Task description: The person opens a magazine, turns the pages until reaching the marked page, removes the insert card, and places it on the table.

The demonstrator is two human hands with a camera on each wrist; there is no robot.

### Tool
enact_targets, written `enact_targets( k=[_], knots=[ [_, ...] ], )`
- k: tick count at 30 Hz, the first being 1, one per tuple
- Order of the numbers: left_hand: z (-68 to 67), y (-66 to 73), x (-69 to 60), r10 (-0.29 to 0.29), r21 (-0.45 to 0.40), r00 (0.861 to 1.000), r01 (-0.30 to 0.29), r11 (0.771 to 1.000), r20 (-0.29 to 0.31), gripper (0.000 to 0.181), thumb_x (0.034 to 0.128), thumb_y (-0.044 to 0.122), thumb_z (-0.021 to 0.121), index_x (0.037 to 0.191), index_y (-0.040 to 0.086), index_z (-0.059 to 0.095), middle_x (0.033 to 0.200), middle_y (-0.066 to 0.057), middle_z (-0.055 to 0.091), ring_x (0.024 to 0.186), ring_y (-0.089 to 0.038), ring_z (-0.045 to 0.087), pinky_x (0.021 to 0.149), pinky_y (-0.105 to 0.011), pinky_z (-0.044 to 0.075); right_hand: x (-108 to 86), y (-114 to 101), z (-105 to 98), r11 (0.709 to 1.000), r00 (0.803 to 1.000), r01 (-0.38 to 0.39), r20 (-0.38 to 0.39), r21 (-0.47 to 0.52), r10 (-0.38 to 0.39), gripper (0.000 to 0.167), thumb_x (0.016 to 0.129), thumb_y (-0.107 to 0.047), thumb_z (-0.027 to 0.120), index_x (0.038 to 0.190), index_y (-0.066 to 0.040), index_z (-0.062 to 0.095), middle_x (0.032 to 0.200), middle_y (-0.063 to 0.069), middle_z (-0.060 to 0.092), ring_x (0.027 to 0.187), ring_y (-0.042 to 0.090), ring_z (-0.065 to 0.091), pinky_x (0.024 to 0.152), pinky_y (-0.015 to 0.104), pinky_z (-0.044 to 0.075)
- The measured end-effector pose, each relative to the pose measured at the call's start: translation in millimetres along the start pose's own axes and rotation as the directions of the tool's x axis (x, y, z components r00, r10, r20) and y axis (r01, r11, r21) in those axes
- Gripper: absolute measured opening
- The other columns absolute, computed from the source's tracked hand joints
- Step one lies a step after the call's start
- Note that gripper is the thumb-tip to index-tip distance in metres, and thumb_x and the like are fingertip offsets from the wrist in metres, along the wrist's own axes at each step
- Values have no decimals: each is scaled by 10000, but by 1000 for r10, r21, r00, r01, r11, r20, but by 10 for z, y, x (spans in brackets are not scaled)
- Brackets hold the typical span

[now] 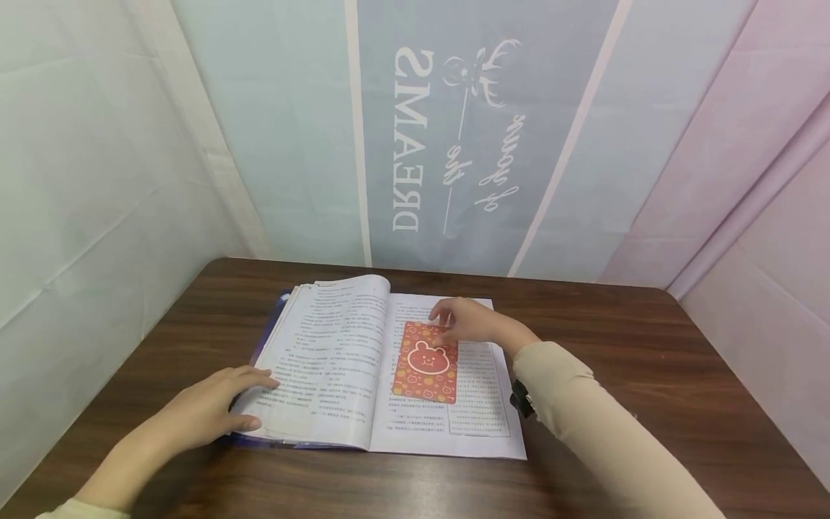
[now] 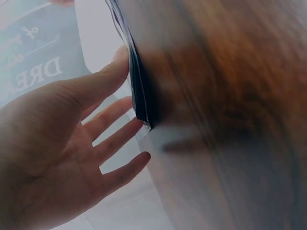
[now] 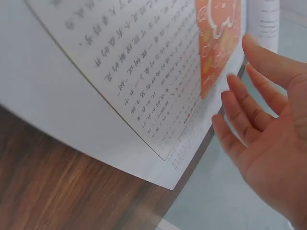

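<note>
An open book (image 1: 337, 360) with printed pages lies on the table, its thicker stack of pages on the left. On its right page is a red-orange card (image 1: 424, 360) with a bear face and small patterns. My right hand (image 1: 468, 321) is over the card's upper right corner, with the fingers loosely bent. In the right wrist view, the thumb and fingers of that hand (image 3: 268, 110) are spread beside the card (image 3: 216, 48). At the book's lower left edge is my left hand (image 1: 207, 404), fingers loosely extended. The left wrist view shows its thumb (image 2: 120, 67) against the page edges (image 2: 136, 72).
The dark wooden table (image 1: 622, 346) extends around the book. Behind it hangs a pale blue-grey cloth (image 1: 486, 144) with inverted lettering, and whitish cloth (image 1: 97, 180) hangs at the left. A black object (image 1: 521, 398) shows at the right wrist.
</note>
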State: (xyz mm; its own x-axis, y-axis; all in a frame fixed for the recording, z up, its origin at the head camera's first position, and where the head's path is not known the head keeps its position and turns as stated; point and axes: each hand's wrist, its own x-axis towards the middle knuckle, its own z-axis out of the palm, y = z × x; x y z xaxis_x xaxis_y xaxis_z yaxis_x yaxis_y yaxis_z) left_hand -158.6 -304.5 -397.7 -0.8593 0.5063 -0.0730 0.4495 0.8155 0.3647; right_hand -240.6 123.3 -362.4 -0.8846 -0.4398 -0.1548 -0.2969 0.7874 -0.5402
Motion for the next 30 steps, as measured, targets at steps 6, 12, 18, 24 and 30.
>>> enact_targets(
  k=[6, 12, 18, 24, 30],
  knots=[
    [-23, 38, -15, -2, 0, 1000, 2, 1000, -7, 493, 771, 281, 837, 1224, 173, 677, 1357, -159, 582, 1279, -465, 475, 959, -657, 421, 122, 4, 62, 995, 994, -103, 35, -10, 103, 458, 802, -177, 843, 1192, -49, 640, 990, 53, 621, 891, 190, 563, 838, 353, 520],
    [-23, 63, -13, -3, 11, 1000, 3, 1000, -3, 481, 777, 267, 833, 1220, 161, 676, 1355, -169, 584, 1269, -461, 488, 973, -648, 415, 187, 27, 124, 991, 991, -132, 24, -31, 133, 477, 779, -192, 862, 1174, -44, 638, 1011, 52, 606, 927, 199, 552, 875, 366, 514],
    [-4, 81, -4, -10, 17, 1000, 10, 1000, -3, 472, 773, 256, 836, 1209, 162, 680, 1349, -169, 590, 1267, -461, 492, 975, -645, 416, 185, 49, 147, 988, 989, -150, 10, -26, 151, 456, 765, -209, 876, 1112, -50, 627, 1062, 61, 592, 993, 217, 536, 937, 397, 502],
    [5, 98, -12, -15, 12, 1000, 15, 1000, -1, 478, 772, 240, 838, 1214, 159, 676, 1353, -174, 585, 1272, -465, 486, 977, -647, 414, 151, 59, 147, 991, 992, -122, -5, 49, 122, 499, 784, -182, 860, 1168, -47, 572, 1098, 93, 608, 989, 229, 567, 941, 406, 510],
    [6, 91, -10, -16, 11, 1000, 16, 1000, -6, 488, 772, 240, 837, 1223, 154, 672, 1350, -181, 584, 1270, -473, 484, 973, -651, 414, 123, 119, 128, 991, 997, -42, -64, 123, 50, 367, 869, -179, 775, 1176, -37, 633, 1040, 95, 625, 943, 227, 574, 841, 374, 517]
  ],
)
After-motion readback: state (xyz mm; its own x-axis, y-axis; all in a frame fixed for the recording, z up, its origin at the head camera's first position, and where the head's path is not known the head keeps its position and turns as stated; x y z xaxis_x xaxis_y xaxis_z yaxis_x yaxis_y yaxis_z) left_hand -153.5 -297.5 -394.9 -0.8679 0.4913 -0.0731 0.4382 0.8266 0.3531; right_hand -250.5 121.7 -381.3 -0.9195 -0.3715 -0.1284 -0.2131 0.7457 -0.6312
